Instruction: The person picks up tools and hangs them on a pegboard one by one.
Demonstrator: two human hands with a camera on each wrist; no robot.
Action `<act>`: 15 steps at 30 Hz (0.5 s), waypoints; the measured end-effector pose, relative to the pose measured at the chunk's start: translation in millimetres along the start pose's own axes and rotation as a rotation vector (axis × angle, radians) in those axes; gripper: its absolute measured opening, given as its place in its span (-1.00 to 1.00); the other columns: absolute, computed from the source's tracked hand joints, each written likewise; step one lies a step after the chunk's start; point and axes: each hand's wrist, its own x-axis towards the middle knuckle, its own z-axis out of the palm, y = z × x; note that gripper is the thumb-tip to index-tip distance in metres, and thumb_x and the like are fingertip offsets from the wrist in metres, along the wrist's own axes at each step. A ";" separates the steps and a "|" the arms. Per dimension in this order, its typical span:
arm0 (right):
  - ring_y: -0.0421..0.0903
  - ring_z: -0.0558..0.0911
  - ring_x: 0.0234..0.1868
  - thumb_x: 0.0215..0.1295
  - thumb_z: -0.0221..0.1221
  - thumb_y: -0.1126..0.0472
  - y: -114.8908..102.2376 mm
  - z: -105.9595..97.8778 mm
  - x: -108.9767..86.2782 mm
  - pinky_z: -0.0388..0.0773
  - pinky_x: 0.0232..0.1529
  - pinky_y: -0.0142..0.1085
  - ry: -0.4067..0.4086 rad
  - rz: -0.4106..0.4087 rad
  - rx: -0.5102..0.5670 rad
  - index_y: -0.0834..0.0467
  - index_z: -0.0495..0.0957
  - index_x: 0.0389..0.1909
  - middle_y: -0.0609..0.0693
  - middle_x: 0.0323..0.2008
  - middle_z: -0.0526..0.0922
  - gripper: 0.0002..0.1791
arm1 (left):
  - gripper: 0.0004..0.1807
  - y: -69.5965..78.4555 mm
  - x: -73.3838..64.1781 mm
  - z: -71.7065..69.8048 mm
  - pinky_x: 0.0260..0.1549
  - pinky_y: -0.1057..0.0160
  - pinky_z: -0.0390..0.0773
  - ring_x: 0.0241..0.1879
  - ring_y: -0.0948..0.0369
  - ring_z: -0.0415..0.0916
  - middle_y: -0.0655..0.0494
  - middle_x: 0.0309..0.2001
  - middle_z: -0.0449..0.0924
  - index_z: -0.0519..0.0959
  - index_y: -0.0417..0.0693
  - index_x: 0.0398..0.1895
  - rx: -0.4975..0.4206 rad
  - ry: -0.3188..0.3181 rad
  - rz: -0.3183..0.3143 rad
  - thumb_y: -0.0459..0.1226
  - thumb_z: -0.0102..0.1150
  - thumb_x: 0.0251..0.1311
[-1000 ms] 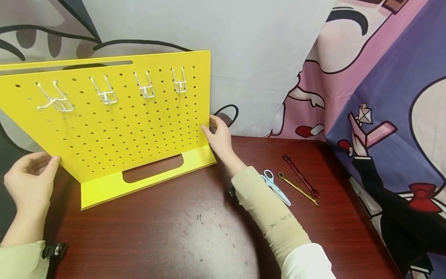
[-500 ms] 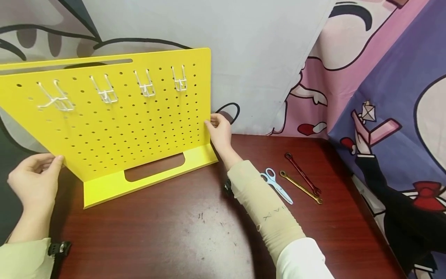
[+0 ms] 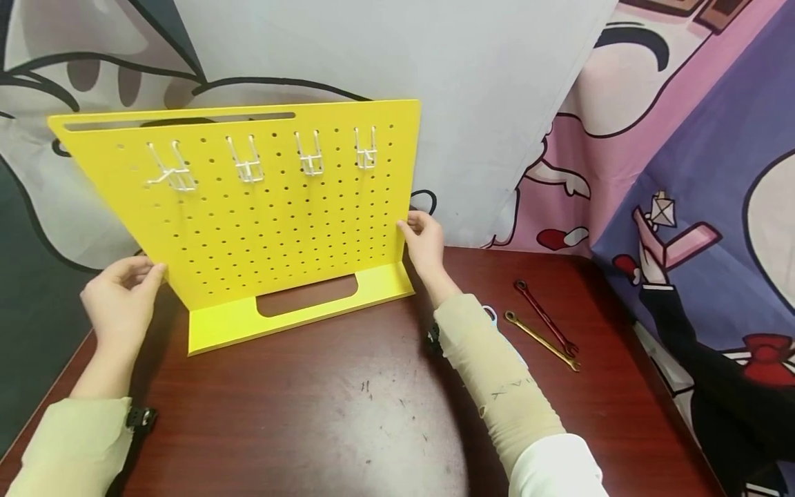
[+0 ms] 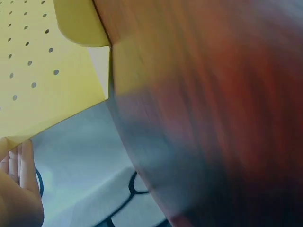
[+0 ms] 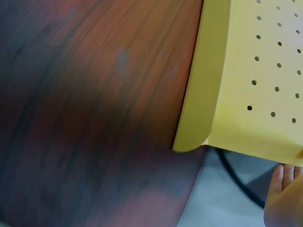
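A yellow pegboard (image 3: 292,228) stands upright on its flat base at the back of the table, with several white wire hooks (image 3: 250,170) along its upper part. My left hand (image 3: 121,297) pinches its left edge between thumb and fingers, low down. On the opposite side, my right hand (image 3: 426,245) pinches the right edge at about the same height. In the left wrist view the left hand (image 4: 19,194) shows at the board's edge, fingers behind it. The right wrist view catches only part of the right hand (image 5: 286,198) beside the board.
Light blue scissors (image 3: 491,315) lie mostly hidden under my right sleeve. Beyond them are a gold wrench (image 3: 540,339) and a red wrench (image 3: 546,317). The dark red-brown table (image 3: 348,414) ends at a printed cloth (image 3: 497,103) behind and to the right.
The pegboard has moved right along the table, both hands moving with it. The right forearm now covers most of the scissors. The view has shifted slightly.
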 end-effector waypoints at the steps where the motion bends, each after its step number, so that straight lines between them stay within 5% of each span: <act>1: 0.13 0.69 0.02 0.47 0.31 0.24 2.4 -3.7 0.7 0.69 0.13 -0.11 0.002 -0.004 -0.004 0.33 0.69 0.09 0.27 0.00 0.76 -0.71 | -0.76 1.1 0.2 3.1 -0.33 0.83 0.34 -0.45 0.80 0.36 0.97 -0.50 0.35 0.73 -0.38 -0.04 0.014 -0.010 0.006 -0.35 0.37 0.34; 8: 0.09 0.72 -0.10 0.47 0.32 0.25 15.4 -30.8 4.0 0.73 -0.09 -0.28 -0.010 -0.004 0.011 0.34 0.70 0.08 0.30 -0.05 0.75 -0.71 | -0.73 10.9 5.4 23.5 -0.35 0.80 0.32 -0.42 0.78 0.33 0.90 -0.46 0.34 0.73 -0.36 0.00 0.028 -0.066 0.058 -0.32 0.37 0.36; 12: 0.05 0.72 -0.08 0.46 0.32 0.26 21.1 -44.7 5.5 0.69 -0.10 -0.39 0.002 0.003 -0.010 0.35 0.71 0.07 0.31 -0.05 0.76 -0.71 | -0.74 14.9 9.1 36.9 -0.35 0.79 0.29 -0.43 0.81 0.30 0.25 -0.35 0.72 0.75 -0.35 -0.02 0.053 -0.074 0.105 -0.30 0.38 0.36; 15: 0.05 0.72 -0.08 0.45 0.33 0.26 25.1 -54.8 4.5 0.62 -0.12 -0.46 0.019 0.001 -0.034 0.36 0.72 0.05 0.33 -0.05 0.77 -0.72 | -0.74 17.5 11.1 46.6 -0.35 0.79 0.27 -0.44 0.83 0.28 -0.28 -0.17 0.77 0.75 -0.35 -0.03 0.057 -0.083 0.135 -0.31 0.38 0.37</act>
